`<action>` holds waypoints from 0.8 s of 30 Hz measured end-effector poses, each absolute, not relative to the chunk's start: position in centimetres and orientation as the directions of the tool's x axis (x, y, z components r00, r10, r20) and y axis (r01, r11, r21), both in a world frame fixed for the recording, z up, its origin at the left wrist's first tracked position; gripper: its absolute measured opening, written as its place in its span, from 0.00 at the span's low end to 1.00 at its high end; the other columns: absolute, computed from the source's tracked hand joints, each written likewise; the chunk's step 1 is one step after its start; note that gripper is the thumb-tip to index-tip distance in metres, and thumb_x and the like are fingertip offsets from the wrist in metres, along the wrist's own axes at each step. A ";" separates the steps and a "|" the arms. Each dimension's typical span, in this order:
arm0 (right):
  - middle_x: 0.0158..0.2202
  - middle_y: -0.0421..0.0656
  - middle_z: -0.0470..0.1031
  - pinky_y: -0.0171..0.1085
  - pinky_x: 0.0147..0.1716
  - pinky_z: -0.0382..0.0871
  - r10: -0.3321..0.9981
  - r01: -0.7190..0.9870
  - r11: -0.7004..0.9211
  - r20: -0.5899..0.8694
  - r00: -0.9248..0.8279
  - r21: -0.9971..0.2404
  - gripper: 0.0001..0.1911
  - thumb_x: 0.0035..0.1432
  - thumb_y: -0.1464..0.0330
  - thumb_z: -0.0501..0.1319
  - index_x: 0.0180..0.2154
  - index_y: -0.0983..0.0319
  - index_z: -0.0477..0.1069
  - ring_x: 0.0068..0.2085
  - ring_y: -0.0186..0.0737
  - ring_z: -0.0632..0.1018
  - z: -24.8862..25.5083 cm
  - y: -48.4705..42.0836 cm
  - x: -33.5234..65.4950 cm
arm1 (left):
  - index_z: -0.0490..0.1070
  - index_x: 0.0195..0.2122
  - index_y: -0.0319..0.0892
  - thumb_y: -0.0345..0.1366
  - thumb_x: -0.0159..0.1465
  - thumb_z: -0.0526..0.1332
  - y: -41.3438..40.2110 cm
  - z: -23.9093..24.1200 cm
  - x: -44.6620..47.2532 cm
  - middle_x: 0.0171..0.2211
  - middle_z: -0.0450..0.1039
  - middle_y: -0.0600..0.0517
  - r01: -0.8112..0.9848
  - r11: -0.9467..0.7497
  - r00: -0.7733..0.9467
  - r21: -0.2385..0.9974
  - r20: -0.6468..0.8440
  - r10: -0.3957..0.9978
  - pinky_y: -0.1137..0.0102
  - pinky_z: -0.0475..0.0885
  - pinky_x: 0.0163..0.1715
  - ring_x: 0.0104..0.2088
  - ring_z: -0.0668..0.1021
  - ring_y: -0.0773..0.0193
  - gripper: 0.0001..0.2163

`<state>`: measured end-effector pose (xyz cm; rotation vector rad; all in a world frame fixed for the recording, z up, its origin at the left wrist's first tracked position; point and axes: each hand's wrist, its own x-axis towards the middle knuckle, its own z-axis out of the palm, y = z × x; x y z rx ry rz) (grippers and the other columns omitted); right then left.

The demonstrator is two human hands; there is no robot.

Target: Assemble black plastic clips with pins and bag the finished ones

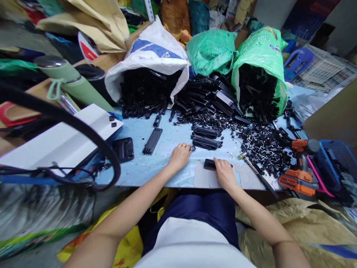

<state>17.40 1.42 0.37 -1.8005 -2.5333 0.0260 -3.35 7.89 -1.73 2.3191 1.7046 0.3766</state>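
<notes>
My left hand [179, 156], a ring on one finger, is closed at the middle of the blue-covered table, with a small black plastic piece [192, 148] at its fingertips. My right hand [225, 172] grips a long black plastic part [209, 164] from above, on a pale board [201, 178] at the front edge. Its fingers cover much of that part. Just beyond my hands, black plastic assemblies [206, 142] lie side by side. A flat black ridged piece [153, 141] rests left of my left hand. Right of my right hand lies a hammer [255, 168].
Open sacks, one white [147, 44] and one green [258, 46], spill black parts at the back. Heaped black pins [263, 147] cover the right side, beside an orange cordless drill [299, 169]. A black cable [92, 130] arches at left, near a green thermos [80, 87].
</notes>
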 end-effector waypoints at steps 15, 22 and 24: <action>0.36 0.45 0.71 0.40 0.36 0.71 0.965 0.569 0.144 -0.013 -0.262 -0.810 0.22 0.62 0.60 0.49 0.57 0.57 0.59 0.33 0.38 0.74 -0.3 0.3 16.7 | 0.70 0.47 0.40 0.39 0.63 0.52 2.1 -0.6 -1.3 0.32 0.69 0.51 0.302 -0.216 0.149 0.928 0.178 0.973 0.72 0.70 0.29 0.26 0.72 0.69 0.15; 0.28 0.37 0.68 0.31 0.23 0.67 0.922 0.201 -0.072 -0.142 -0.361 -0.977 0.31 0.57 0.51 0.53 0.59 0.56 0.56 0.23 0.29 0.69 1.6 2.1 15.6 | 0.71 0.48 0.38 0.40 0.62 0.54 2.0 0.1 0.2 0.29 0.67 0.52 0.240 -0.217 0.105 0.946 0.197 0.975 0.73 0.68 0.28 0.26 0.71 0.69 0.16; 0.31 0.39 0.71 0.32 0.30 0.69 0.839 0.280 0.077 -0.090 -0.537 -0.957 0.28 0.53 0.50 0.56 0.53 0.55 0.66 0.28 0.32 0.72 1.7 1.4 15.3 | 0.72 0.46 0.38 0.39 0.61 0.55 3.0 0.6 -0.3 0.28 0.67 0.52 0.307 -0.244 0.104 0.920 0.222 0.969 0.71 0.69 0.31 0.29 0.71 0.67 0.16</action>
